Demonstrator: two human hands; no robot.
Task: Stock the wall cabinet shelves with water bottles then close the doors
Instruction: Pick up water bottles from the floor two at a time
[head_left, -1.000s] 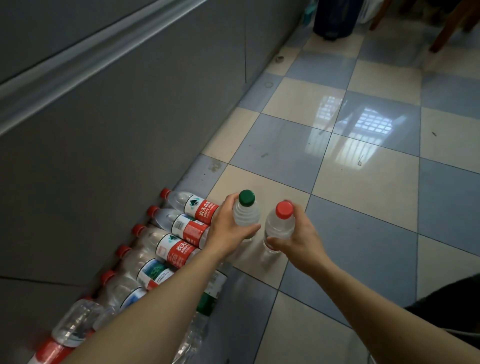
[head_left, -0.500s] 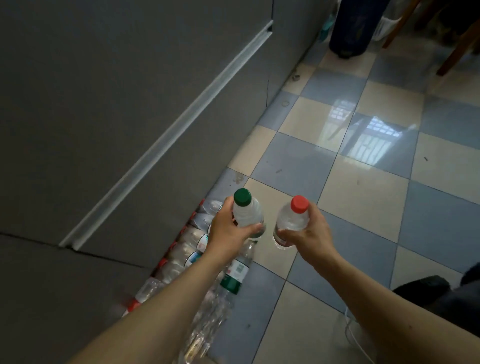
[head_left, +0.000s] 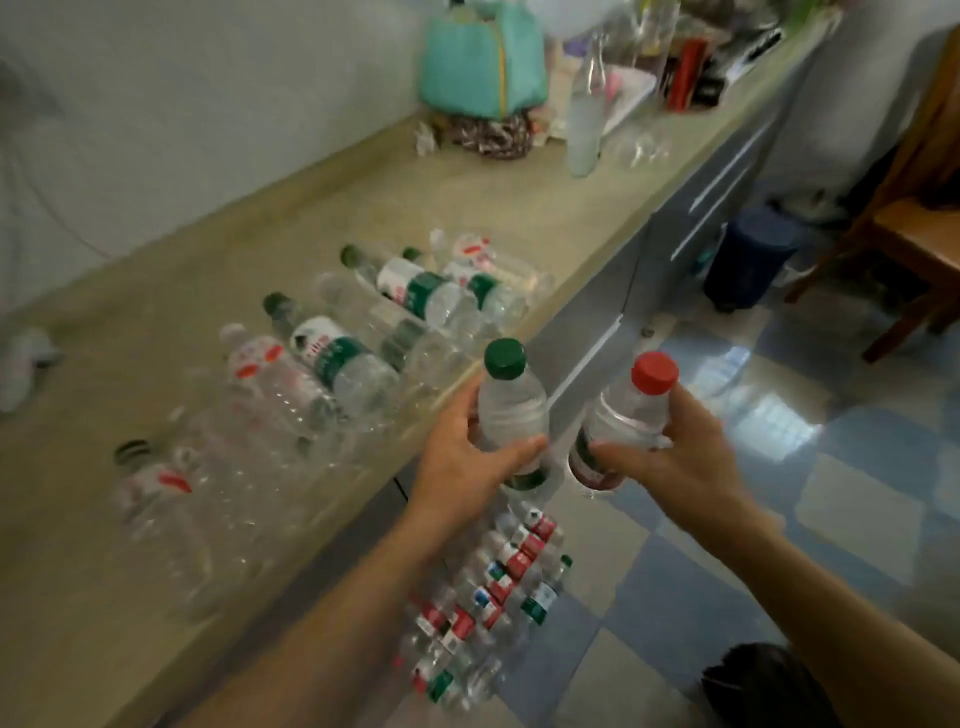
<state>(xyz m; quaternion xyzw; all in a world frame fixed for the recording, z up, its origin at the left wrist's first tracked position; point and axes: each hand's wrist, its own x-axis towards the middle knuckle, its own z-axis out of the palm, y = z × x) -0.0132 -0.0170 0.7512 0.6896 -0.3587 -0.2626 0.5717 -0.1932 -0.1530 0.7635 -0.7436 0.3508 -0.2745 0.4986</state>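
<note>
Checkered floor (head_left: 857, 525) fills the right of the frame, a long bench (head_left: 363, 208) the left. At centre, the left hand (head_left: 462, 467) has fingers wrapped round a green-capped bottle (head_left: 511, 410); the right hand (head_left: 670, 457) grips a red-capped bottle (head_left: 623, 415). Both bottles stand nearly upright, caps up, just apart. No wall cabinet shows, so which hand is nearer cannot be told.

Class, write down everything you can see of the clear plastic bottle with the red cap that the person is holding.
The clear plastic bottle with the red cap looks like thin see-through plastic with a ribbed red screw cap, shut. A band that looks red and green wraps its lower part. It is held roughly upright, leaning slightly, above the checkered floor and beside the green-capped bottle. The right hand grips its body; nothing else touches it.
</note>
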